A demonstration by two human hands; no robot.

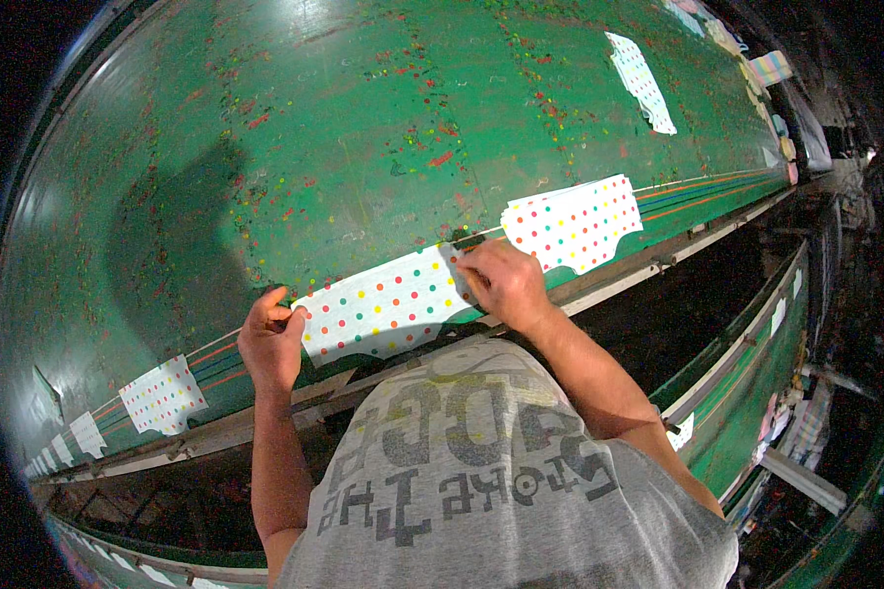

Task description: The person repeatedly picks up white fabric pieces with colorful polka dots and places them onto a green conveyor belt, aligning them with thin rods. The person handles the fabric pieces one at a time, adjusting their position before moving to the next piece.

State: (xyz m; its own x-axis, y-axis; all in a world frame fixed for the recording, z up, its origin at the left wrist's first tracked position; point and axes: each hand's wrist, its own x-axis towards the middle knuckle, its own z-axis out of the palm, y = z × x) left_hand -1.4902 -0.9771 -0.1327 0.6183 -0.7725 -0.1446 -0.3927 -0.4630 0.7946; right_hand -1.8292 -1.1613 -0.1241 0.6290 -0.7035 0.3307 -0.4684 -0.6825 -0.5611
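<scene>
A white cut fabric piece with multicoloured dots (388, 299) lies along the near edge of the long green table (344, 128). At its left end my left hand (273, 344) pinches the corner between thumb and fingers. My right hand (509, 283) is closed on the upper right corner, fingertips bent down against the cloth. The piece's lower edge is curved and partly in shadow. Just right of my right hand sits a small stack of similar dotted pieces (584, 221), its edges slightly uneven.
Another dotted piece (162, 395) lies left along the same edge, with more white pieces (86, 434) beyond it. One dotted piece (642, 83) rests at the far right. Coloured lines run along the near edge. A second green table (746, 432) stands behind me at right.
</scene>
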